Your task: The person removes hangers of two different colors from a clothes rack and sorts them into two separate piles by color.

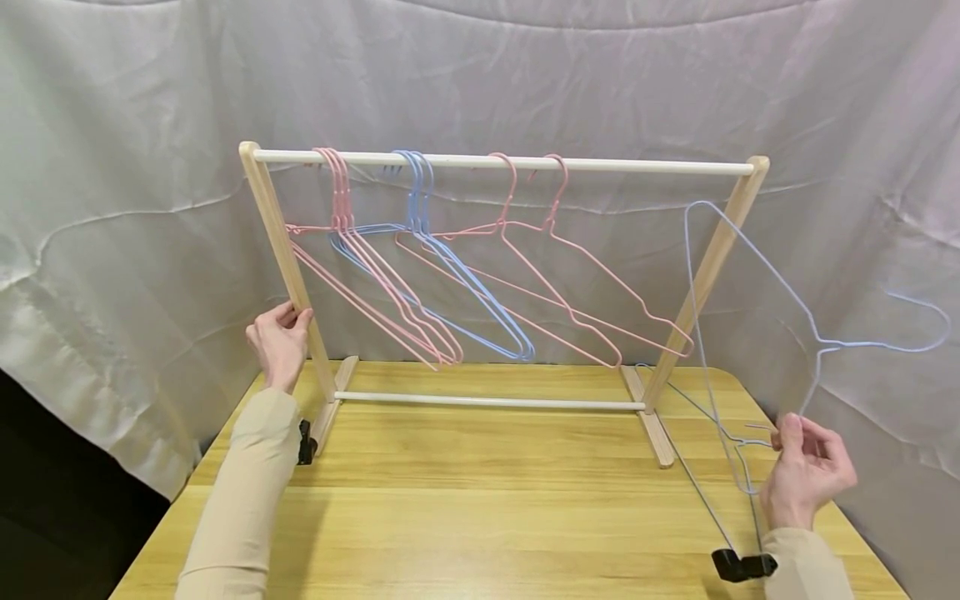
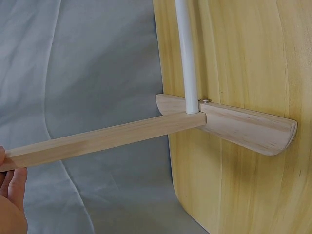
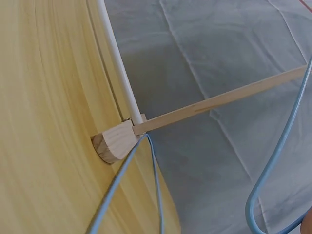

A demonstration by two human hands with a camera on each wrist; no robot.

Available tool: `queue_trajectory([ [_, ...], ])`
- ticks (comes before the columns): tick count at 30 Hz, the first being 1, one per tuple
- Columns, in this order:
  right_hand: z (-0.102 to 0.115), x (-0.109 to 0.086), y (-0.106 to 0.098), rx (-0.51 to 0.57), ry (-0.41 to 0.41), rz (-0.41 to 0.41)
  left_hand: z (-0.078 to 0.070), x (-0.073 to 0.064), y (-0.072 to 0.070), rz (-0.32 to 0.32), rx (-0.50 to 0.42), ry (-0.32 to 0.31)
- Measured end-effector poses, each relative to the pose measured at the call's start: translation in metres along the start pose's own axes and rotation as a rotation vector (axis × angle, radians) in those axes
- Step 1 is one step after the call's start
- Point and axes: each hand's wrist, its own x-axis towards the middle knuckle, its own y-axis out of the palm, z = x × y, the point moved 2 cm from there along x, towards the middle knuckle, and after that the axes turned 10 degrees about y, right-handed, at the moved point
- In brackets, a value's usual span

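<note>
My left hand (image 1: 279, 346) grips the left wooden post (image 1: 276, 225) of a clothes rack, thumb on one side and fingers on the other. The left wrist view shows the fingertips on that post (image 2: 107, 139). At the right, beyond the right post, my right hand (image 1: 806, 471) pinches a blue wire hanger (image 1: 819, 340), raised and tilted with its hook pointing right. Part of a blue hanger (image 3: 280, 145) curves through the right wrist view. A second blue hanger (image 1: 697, 483) is lower, beside the rack's right foot and partly behind my right hand; I cannot tell whether it is held.
From the rack's white top bar (image 1: 637, 166) hang several pink hangers (image 1: 341, 192) at left, then several blue hangers (image 1: 416, 192), then two more pink hangers (image 1: 513, 192). The rack stands on a wooden table (image 1: 480, 492) before a grey curtain (image 1: 480, 75).
</note>
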Motion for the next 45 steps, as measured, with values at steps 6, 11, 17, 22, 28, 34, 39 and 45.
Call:
queue_trajectory([
  [6, 0.0, -0.003, -0.007, 0.077, 0.046, -0.039, -0.001, -0.001, 0.0, 0.007, 0.007, -0.023],
  [11, 0.001, -0.004, -0.013, 0.112, 0.053, -0.088, -0.001, -0.001, 0.001, 0.003, 0.008, -0.019],
  [17, 0.002, -0.003, -0.021, 0.143, 0.053, -0.125, -0.001, 0.0, 0.002, -0.002, 0.011, -0.01],
  [22, 0.004, -0.002, -0.026, 0.111, 0.069, -0.166, -0.001, 0.001, 0.002, -0.005, 0.007, -0.013],
  [28, 0.007, 0.0, -0.037, -0.015, 0.126, -0.228, -0.001, 0.0, 0.001, -0.009, 0.002, -0.006],
  [34, 0.012, 0.0, -0.049, -0.178, 0.206, -0.273, 0.0, 0.0, 0.001, -0.011, -0.001, -0.007],
  [39, 0.011, -0.001, -0.058, -0.27, 0.221, -0.291, 0.001, 0.0, 0.001, -0.009, 0.006, -0.012],
  [45, 0.007, 0.0, -0.065, -0.373, 0.221, -0.282, 0.002, 0.0, 0.001, 0.001, -0.001, -0.018],
])
